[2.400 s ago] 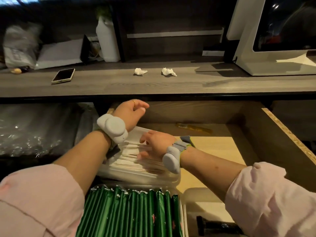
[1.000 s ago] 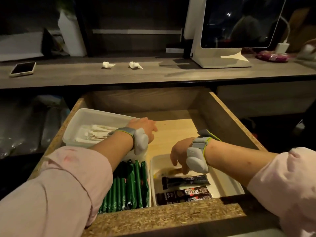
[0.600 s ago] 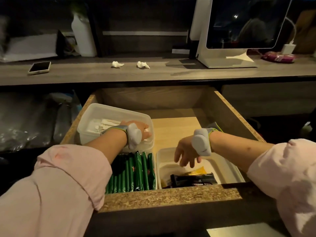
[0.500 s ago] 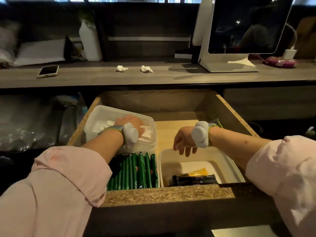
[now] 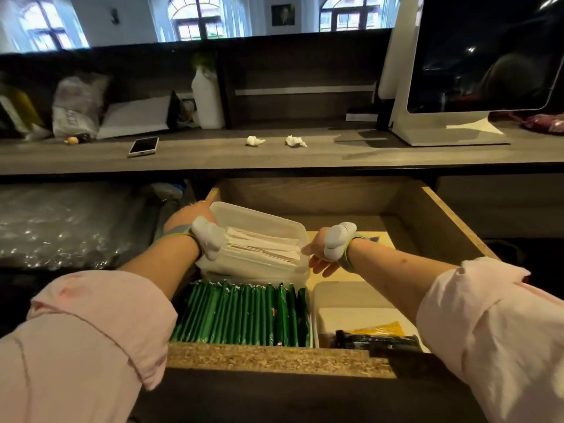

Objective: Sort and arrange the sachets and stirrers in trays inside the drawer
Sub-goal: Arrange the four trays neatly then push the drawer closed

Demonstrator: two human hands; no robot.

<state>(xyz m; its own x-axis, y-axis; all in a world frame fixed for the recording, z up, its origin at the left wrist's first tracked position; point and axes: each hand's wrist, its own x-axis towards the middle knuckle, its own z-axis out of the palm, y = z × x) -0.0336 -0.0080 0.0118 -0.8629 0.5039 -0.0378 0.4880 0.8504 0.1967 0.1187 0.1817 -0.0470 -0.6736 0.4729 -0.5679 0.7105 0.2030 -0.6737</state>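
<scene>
Since half a second before, both hands had shifted outward to the two ends of the stirrer tray, the left off its top and the right up from over the front-right tray.

On the far left, under the worktop [image 5: 213,157], crinkled clear plastic wrap [image 5: 61,227] filled an open shelf. A phone [image 5: 143,146] lay face up on the worktop, with a white bottle [image 5: 207,99] behind it and two crumpled tissues [image 5: 274,141] further right.

The left hand [image 5: 189,218] was curled around the back-left corner of the clear stirrer tray [image 5: 259,218], gripping its rim; a grey wrist device hid most of the fingers. That tray sat at the back left of the open drawer [image 5: 451,221] and held paper-wrapped stirrers [image 5: 262,247] lying lengthwise. Just in front of it, a packed row of green sachets [image 5: 244,315] stood on edge against the drawer's front wall.

The right hand [image 5: 320,254] was at the tray's right end, fingers loosely spread and open, the fingertips touching or nearly touching the tray wall; I could not tell whether it gripped anything. Below it a second clear tray [image 5: 345,294] sat front right, holding dark sachets [image 5: 375,338] and a yellow one [image 5: 381,328]. Bare wood showed behind that tray.

At the far right a white-framed monitor [image 5: 488,56] stood on the worktop.
</scene>
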